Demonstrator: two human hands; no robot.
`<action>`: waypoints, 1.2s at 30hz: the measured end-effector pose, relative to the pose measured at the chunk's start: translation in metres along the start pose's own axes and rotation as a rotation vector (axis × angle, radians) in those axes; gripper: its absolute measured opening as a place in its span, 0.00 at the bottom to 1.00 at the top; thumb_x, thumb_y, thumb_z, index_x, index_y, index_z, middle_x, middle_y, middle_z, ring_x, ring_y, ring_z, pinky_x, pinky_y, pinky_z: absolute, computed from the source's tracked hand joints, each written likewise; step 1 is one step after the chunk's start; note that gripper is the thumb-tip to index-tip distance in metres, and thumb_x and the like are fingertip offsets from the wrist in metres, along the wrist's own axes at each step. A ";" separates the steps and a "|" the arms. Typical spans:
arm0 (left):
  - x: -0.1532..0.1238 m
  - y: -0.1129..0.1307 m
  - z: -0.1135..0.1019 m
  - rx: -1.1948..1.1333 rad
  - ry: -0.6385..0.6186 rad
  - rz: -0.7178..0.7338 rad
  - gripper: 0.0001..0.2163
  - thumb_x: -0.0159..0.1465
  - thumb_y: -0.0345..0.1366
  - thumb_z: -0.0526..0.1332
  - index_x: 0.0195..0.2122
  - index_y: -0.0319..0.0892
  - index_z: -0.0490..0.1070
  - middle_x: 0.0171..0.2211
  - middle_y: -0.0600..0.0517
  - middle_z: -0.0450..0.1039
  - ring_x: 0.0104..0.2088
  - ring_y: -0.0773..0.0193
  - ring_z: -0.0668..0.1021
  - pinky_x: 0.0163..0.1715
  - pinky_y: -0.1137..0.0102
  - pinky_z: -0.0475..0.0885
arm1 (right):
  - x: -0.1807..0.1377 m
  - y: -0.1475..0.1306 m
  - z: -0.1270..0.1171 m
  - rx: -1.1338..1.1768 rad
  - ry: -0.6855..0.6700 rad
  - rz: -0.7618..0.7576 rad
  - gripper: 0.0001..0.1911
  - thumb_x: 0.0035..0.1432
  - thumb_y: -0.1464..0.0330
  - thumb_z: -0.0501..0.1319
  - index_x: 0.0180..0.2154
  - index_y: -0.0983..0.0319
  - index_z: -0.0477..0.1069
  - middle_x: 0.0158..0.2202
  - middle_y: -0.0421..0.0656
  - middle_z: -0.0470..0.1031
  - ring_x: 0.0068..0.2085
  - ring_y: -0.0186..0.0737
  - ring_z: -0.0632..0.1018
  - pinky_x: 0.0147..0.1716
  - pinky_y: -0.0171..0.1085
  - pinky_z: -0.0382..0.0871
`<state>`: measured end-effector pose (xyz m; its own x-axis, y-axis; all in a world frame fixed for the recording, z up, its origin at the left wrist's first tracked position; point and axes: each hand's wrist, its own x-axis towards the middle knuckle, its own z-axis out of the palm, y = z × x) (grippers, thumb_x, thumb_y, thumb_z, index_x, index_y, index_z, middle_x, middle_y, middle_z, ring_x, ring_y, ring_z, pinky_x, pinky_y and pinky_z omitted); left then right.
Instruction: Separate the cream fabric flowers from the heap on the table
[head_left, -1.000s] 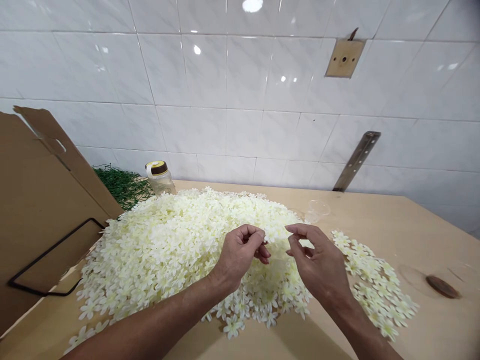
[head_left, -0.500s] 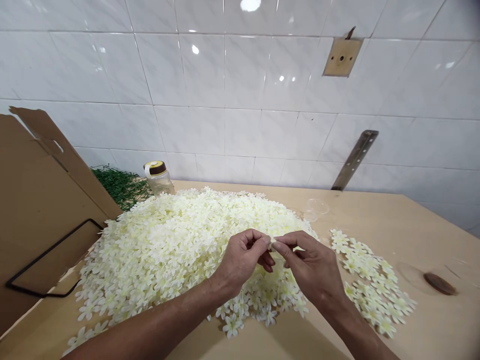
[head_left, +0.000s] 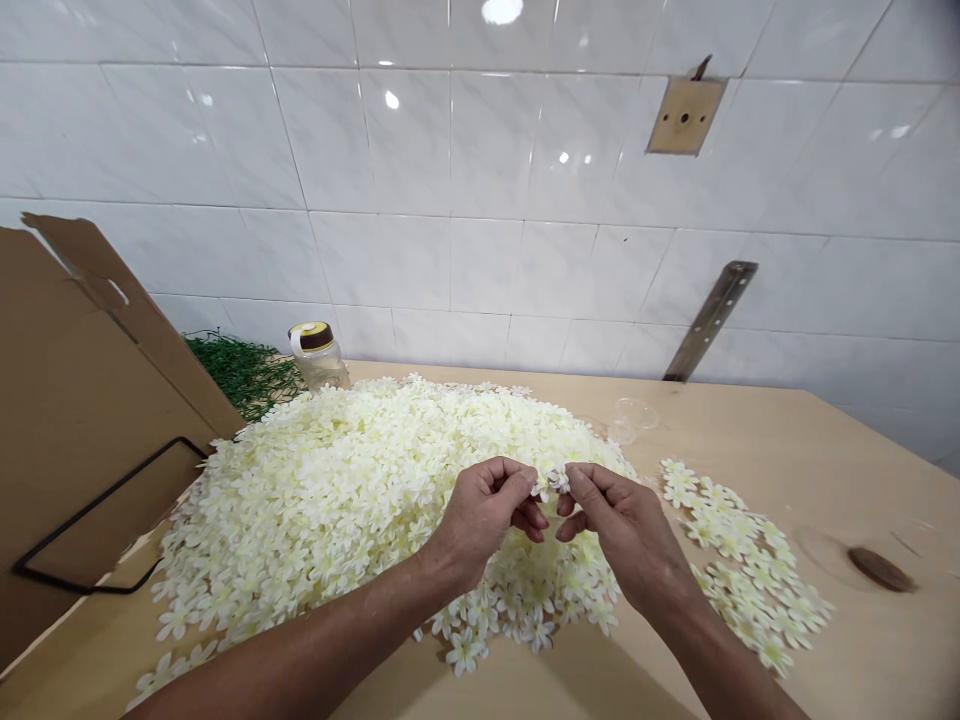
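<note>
A big heap of small cream-white fabric flowers (head_left: 352,480) covers the middle of the wooden table (head_left: 787,430). Above its near right slope my left hand (head_left: 484,515) and my right hand (head_left: 626,530) meet fingertip to fingertip. Both pinch one small white flower (head_left: 551,480) held between them. A smaller, flat spread of the same flowers (head_left: 742,560) lies on the table to the right of my right hand.
An open cardboard box (head_left: 82,400) with a black strap stands at the left. Green artificial foliage (head_left: 240,370) and a clear jar with a brown lid (head_left: 319,355) sit behind the heap. A small clear cup (head_left: 630,418) is near the tiled wall. A dark knot (head_left: 885,570) marks the table's right side.
My hands were apart a second ago; they came together over the heap. The small flower now shows between the fingertips of both hands.
</note>
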<state>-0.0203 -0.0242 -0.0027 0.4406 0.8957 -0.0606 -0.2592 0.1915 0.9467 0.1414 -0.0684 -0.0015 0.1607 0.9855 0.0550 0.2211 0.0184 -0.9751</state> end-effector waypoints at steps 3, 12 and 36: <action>0.000 0.002 0.000 -0.004 0.015 -0.007 0.12 0.60 0.42 0.66 0.31 0.37 0.71 0.21 0.49 0.74 0.22 0.63 0.76 0.27 0.67 0.74 | 0.003 0.003 -0.001 0.131 -0.028 0.045 0.22 0.61 0.50 0.61 0.31 0.62 0.73 0.29 0.40 0.71 0.25 0.36 0.76 0.30 0.38 0.71; 0.003 0.003 -0.002 0.051 0.050 -0.012 0.11 0.60 0.42 0.65 0.30 0.38 0.70 0.19 0.49 0.73 0.20 0.63 0.76 0.23 0.68 0.73 | 0.006 -0.001 -0.004 0.336 -0.021 0.053 0.19 0.56 0.52 0.67 0.32 0.62 0.74 0.35 0.47 0.75 0.34 0.40 0.75 0.28 0.37 0.74; 0.016 -0.008 -0.016 -0.232 -0.025 -0.334 0.12 0.52 0.29 0.58 0.36 0.36 0.76 0.22 0.50 0.72 0.22 0.65 0.77 0.22 0.73 0.71 | 0.013 0.000 -0.015 0.305 -0.100 0.116 0.25 0.42 0.57 0.76 0.39 0.62 0.73 0.27 0.38 0.71 0.25 0.34 0.71 0.24 0.36 0.69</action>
<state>-0.0250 -0.0047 -0.0163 0.5533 0.7596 -0.3418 -0.2842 0.5579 0.7797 0.1579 -0.0579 0.0029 0.0699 0.9953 -0.0665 -0.0934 -0.0599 -0.9938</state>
